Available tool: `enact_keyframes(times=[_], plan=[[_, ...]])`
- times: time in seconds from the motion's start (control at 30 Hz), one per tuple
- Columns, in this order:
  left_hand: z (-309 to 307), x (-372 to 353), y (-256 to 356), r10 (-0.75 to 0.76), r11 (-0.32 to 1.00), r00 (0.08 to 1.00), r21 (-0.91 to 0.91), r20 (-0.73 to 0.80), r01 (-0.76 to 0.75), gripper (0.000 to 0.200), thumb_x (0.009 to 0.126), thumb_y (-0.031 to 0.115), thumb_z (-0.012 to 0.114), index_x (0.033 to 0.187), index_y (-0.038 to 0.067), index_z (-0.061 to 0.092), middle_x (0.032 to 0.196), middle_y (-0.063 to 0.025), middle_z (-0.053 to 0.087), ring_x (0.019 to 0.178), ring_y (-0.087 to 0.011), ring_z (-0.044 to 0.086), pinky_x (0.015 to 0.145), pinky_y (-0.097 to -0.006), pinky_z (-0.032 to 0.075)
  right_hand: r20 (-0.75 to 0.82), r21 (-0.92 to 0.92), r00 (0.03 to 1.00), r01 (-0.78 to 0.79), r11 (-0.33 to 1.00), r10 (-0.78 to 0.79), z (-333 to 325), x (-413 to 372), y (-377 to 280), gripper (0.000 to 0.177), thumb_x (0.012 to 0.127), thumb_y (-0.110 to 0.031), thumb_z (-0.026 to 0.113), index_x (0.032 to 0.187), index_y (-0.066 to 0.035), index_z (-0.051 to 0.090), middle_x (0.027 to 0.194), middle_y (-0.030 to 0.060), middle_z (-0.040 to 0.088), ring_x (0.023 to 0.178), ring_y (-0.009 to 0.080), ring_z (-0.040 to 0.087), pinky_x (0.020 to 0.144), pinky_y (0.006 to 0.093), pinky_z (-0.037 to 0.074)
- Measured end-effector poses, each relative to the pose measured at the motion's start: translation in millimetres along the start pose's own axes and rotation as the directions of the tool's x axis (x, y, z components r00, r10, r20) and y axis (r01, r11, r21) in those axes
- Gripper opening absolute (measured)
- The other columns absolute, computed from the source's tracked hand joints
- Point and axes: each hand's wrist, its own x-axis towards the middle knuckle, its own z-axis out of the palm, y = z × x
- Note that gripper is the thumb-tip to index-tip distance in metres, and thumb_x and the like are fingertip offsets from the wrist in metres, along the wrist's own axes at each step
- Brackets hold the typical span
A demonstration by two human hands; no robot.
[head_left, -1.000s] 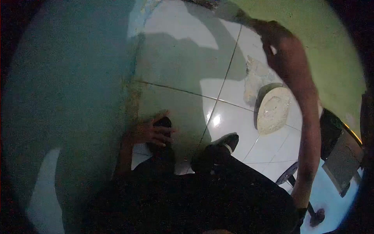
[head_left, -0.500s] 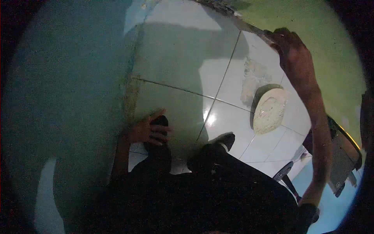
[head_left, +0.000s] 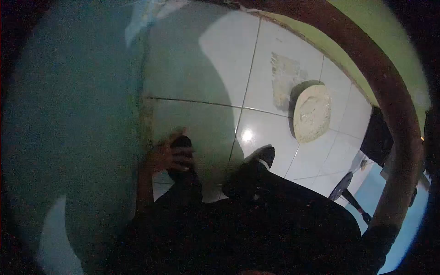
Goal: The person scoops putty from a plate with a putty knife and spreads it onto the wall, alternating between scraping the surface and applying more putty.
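My left hand is low at the left, its fingers spread beside and partly over a dark shoe; nothing shows in its grasp. My right arm arcs up the right side and across the top. Only part of my right hand seems to show at the top edge; its fingers and anything they hold are hidden. A pale, rounded dish or board with wet, cream-coloured material on it rests on the white tiled floor. Beside it is a greyish smear on the tiles.
A blue-green wall fills the left side. A yellow-green wall borders the floor at the upper right. My other dark shoe is near the middle. A dark object with a handle and a black object are at the right.
My right hand has moved from the upper right to the top edge, with its arm now curved across the top. The view has shifted slightly. My left hand remains by the shoe.
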Motion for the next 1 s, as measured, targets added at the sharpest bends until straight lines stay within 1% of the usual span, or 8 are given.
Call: enact_keyframes(times=[0.23, 0.3, 0.43, 0.5, 0.63, 0.7, 0.9, 1.0], plan=[[10.9, 4.1, 6.6, 0.004, 1.000, 1.000, -0.014, 0.016, -0.004, 0.072, 0.100, 0.061, 0.024, 0.158, 0.023, 0.003, 0.145, -0.0347, 0.037, 0.123, -0.0530, 0.050, 0.097, -0.0637, 0.045, -0.003, 0.006, 1.000, -0.021, 1.000, 0.021, 10.5, -5.8, 9.9, 0.031, 0.084, 0.000, 0.066, 0.114, -0.004, 0.065, 0.109, 0.0105, 0.065, 0.097, 0.0272, 0.063, 0.084, 0.0355, 0.054], [26.5, 3.9, 13.4, -0.056, 0.974, 0.985, 0.207, -0.162, 0.089, 0.072, 0.101, 0.058, 0.031, 0.158, 0.023, 0.003, 0.145, -0.0343, 0.038, 0.123, -0.0511, 0.051, 0.097, -0.0627, 0.046, 0.001, 0.005, 1.000, -0.020, 1.000, 0.020, 15.7, -4.8, 8.3, 0.030, 0.084, -0.001, 0.066, 0.114, -0.003, 0.065, 0.109, 0.0105, 0.065, 0.097, 0.0270, 0.062, 0.084, 0.0354, 0.054], [5.1, 3.3, -1.0, -0.018, 0.989, 0.998, 0.148, -0.067, 0.028, 0.074, 0.100, 0.055, 0.037, 0.158, 0.024, 0.003, 0.145, -0.0333, 0.039, 0.123, -0.0501, 0.052, 0.097, -0.0611, 0.047, 0.001, 0.014, 1.000, -0.022, 1.000, 0.022, 16.4, -3.0, 8.0, 0.029, 0.084, -0.002, 0.066, 0.113, -0.003, 0.065, 0.108, 0.0105, 0.065, 0.096, 0.0267, 0.062, 0.083, 0.0353, 0.053], [-0.8, 2.9, -5.2, 0.076, 0.996, 0.996, 0.034, 0.051, -0.078, 0.073, 0.100, 0.057, 0.036, 0.158, 0.026, 0.004, 0.145, -0.0312, 0.041, 0.123, -0.0483, 0.053, 0.097, -0.0605, 0.047, 0.002, 0.019, 1.000, -0.022, 1.000, 0.022, 16.5, -1.6, 8.9, 0.029, 0.084, -0.002, 0.066, 0.113, -0.003, 0.065, 0.107, 0.0105, 0.065, 0.095, 0.0265, 0.062, 0.083, 0.0352, 0.053], [8.7, 1.2, 1.1, 0.010, 1.000, 0.999, 0.003, -0.034, -0.010, 0.073, 0.099, 0.061, 0.035, 0.158, 0.027, 0.007, 0.144, -0.0293, 0.043, 0.122, -0.0472, 0.054, 0.097, -0.0604, 0.047, 0.007, 0.021, 1.000, -0.013, 1.000, 0.013, 14.8, 3.5, 11.3, 0.028, 0.084, -0.003, 0.066, 0.112, -0.003, 0.065, 0.106, 0.0106, 0.065, 0.094, 0.0262, 0.061, 0.082, 0.0351, 0.053], [16.3, 0.6, 4.8, 0.023, 0.987, 0.997, 0.162, -0.069, -0.012, 0.075, 0.097, 0.065, 0.034, 0.158, 0.027, 0.009, 0.145, -0.0284, 0.044, 0.121, -0.0475, 0.055, 0.097, -0.0610, 0.046, 0.009, 0.019, 1.000, -0.007, 1.000, 0.007, 15.4, 5.4, 9.6, 0.027, 0.085, -0.004, 0.066, 0.112, -0.003, 0.065, 0.105, 0.0106, 0.065, 0.093, 0.0260, 0.061, 0.081, 0.0350, 0.053], [12.2, 1.5, 5.0, -0.031, 0.996, 0.997, 0.081, -0.075, 0.038, 0.078, 0.096, 0.068, 0.035, 0.158, 0.027, 0.011, 0.144, -0.0289, 0.045, 0.120, -0.0478, 0.056, 0.095, -0.0606, 0.047, 0.023, 0.010, 1.000, 0.018, 1.000, -0.018, 26.7, 20.0, 1.6, 0.026, 0.085, -0.005, 0.066, 0.111, -0.002, 0.065, 0.104, 0.0106, 0.065, 0.091, 0.0255, 0.060, 0.080, 0.0348, 0.052], [16.5, 1.6, 6.6, 0.001, 0.998, 0.999, 0.068, -0.049, 0.003, 0.078, 0.096, 0.068, 0.034, 0.158, 0.027, 0.010, 0.143, -0.0294, 0.045, 0.120, -0.0481, 0.055, 0.096, -0.0608, 0.047, 0.038, 0.005, 0.999, 0.026, 1.000, -0.026, 33.9, 29.7, -2.9, 0.025, 0.085, -0.006, 0.066, 0.110, -0.002, 0.065, 0.103, 0.0106, 0.065, 0.090, 0.0253, 0.060, 0.080, 0.0347, 0.052]])
